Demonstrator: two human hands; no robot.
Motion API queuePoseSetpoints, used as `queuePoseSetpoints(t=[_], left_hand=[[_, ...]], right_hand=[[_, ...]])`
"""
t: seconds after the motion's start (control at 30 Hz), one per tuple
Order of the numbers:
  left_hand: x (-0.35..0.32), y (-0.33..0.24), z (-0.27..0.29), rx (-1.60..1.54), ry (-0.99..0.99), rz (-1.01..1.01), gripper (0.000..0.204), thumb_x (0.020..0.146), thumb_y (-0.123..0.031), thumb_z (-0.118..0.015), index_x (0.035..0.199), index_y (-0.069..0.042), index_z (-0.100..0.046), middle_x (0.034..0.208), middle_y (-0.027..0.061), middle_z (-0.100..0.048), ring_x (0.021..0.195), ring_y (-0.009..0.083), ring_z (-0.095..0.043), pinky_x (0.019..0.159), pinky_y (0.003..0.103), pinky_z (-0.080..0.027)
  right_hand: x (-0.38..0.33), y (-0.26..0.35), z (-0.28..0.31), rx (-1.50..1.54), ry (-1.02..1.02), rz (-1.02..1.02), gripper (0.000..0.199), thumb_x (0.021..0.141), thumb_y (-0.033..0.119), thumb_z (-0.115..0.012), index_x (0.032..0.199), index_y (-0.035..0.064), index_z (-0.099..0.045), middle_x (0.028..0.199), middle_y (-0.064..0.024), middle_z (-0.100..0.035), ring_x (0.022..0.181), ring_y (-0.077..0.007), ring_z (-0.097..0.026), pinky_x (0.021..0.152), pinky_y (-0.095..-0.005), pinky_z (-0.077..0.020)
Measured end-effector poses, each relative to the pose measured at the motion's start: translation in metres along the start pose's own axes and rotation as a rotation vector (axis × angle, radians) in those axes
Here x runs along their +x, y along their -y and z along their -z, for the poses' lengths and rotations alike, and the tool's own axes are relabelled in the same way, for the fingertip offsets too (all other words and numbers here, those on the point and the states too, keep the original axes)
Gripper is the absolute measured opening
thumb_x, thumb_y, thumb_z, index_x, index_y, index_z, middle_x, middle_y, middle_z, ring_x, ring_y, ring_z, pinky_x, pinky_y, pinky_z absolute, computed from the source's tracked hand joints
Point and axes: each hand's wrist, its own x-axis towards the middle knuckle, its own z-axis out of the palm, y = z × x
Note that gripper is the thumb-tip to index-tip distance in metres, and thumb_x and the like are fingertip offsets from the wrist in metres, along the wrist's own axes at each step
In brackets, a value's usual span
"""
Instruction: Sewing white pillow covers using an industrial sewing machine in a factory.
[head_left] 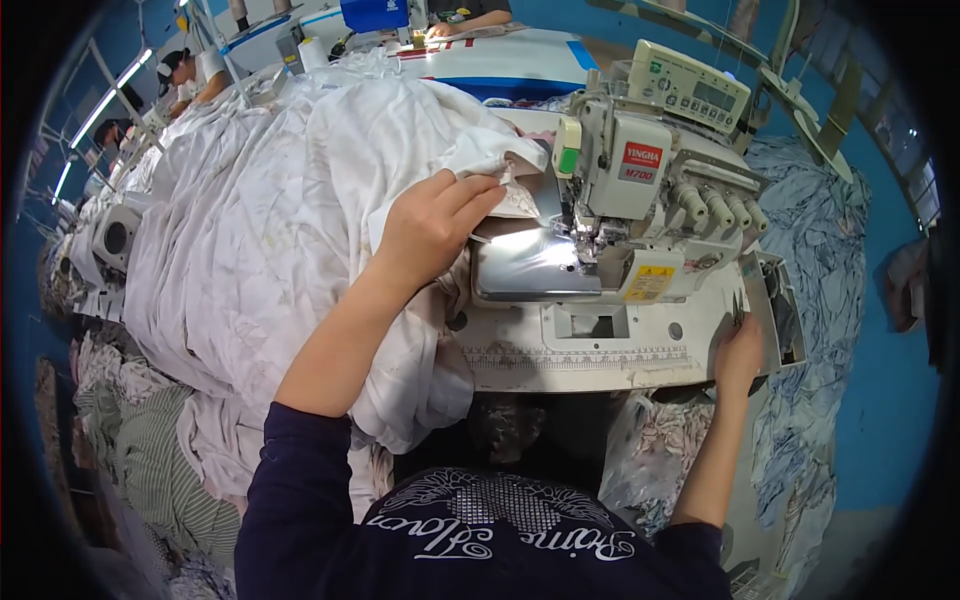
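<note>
My left hand (pixel 430 220) is closed on the edge of a white cloth (pixel 350 140), left of the needle area of an overlock sewing machine (pixel 625 170). Its fingers pinch a folded corner that rises beside the lit metal plate (pixel 520 265). The cloth is heaped in a large pile to the left and hangs over the table's front. At the right end of the machine table, my right hand (pixel 739 350) is closed round a small dark pointed tool (pixel 738 308), its tips upward. Too little of the tool shows to tell its kind.
An open tray (pixel 790 340) is fixed at the table's right edge. Bluish cloth (pixel 815 300) hangs beyond it. Striped greenish cloth (pixel 160 430) lies low on the left. Several people work at the back, where another sewing table (pixel 510 62) stands.
</note>
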Motion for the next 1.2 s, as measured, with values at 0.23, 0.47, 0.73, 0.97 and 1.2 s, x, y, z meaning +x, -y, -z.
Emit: queuePoseSetpoints(t=[0.23,0.47,0.73,0.97,1.2], left_hand=[[-0.003,0.001,0.005,0.043,-0.08,-0.063,0.03,0.065,-0.006,-0.057,0.094,-0.007,-0.065,0.098,-0.0004,-0.064,0.063,0.0137,-0.053,0.052,0.025,-0.045],[-0.005,0.0,0.004,0.037,-0.122,-0.091,0.032,0.065,-0.007,-0.056,0.096,-0.008,-0.065,0.101,-0.0012,-0.064,0.062,0.0132,-0.052,0.053,0.025,-0.044],[-0.007,-0.001,0.004,0.014,-0.168,-0.095,0.034,0.062,-0.005,-0.057,0.095,-0.009,-0.067,0.099,0.0004,-0.066,0.059,0.0139,-0.051,0.053,0.025,-0.044],[-0.005,-0.001,0.006,0.016,-0.183,-0.124,0.033,0.065,-0.009,-0.055,0.096,-0.007,-0.066,0.102,-0.0006,-0.064,0.063,0.0126,-0.052,0.053,0.024,-0.044],[-0.004,0.0,0.004,-0.019,-0.208,-0.134,0.031,0.066,-0.008,-0.055,0.095,-0.007,-0.065,0.1,-0.0003,-0.064,0.063,0.0133,-0.054,0.054,0.025,-0.045]], right_hand=[[-0.06,0.128,0.075,1.175,0.29,-0.281,0.028,0.097,0.016,-0.04,0.118,0.0028,-0.053,0.085,-0.0027,-0.056,0.061,-0.0065,-0.048,0.057,-0.0214,-0.0404],[-0.028,0.21,0.118,0.741,-0.03,0.332,0.032,0.088,0.014,-0.055,0.119,0.0078,-0.055,0.081,-0.0087,-0.052,0.067,-0.0225,-0.053,0.061,-0.0301,-0.0437],[-0.01,0.247,0.136,0.38,-0.066,0.42,0.022,0.074,0.01,-0.067,0.089,0.0033,-0.052,0.083,-0.0113,-0.054,0.077,-0.0288,-0.057,0.061,-0.0376,-0.0461],[0.001,0.263,0.125,0.202,-0.096,0.43,0.016,0.075,0.008,-0.063,0.083,0.0039,-0.049,0.08,-0.0103,-0.053,0.074,-0.0275,-0.058,0.06,-0.0371,-0.0473],[0.003,0.25,0.114,0.351,-0.137,0.476,0.015,0.074,0.009,-0.065,0.082,0.0049,-0.052,0.078,-0.0084,-0.056,0.069,-0.0251,-0.06,0.057,-0.0357,-0.0472]])
